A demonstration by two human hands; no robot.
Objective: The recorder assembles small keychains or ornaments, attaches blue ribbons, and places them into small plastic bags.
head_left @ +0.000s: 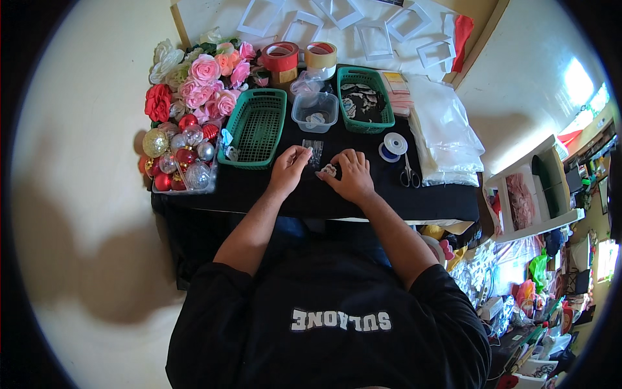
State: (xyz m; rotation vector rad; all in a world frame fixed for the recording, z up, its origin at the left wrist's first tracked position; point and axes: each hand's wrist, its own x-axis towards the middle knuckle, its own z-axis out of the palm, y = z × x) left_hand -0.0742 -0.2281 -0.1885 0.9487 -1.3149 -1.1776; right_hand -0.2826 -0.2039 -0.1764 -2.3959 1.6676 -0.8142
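Observation:
At the near side of the black-covered table, my left hand [291, 170] pinches the edge of a small clear plastic bag [315, 150]. My right hand [353, 175] has its fingers bent over a small white-and-dark piece [328, 170], held by thumb and fingertips just right of the bag. The piece's exact kind is too small to make out. Beyond the hands stands a clear plastic tub [315, 102] with a few pale bits inside. A green basket [393, 110] at the right holds several similar white-and-dark pieces. Another green basket [280, 110] on the left has a pale blue-and-white item at its near left corner.
Right of my hands lie a spool [395, 143] and dark-handled scissors [409, 174]. Clear plastic bags [444, 129] are stacked at the right edge. Artificial roses [205, 67] and a box of baubles [181, 155] fill the left. Tape rolls [280, 56] stand behind.

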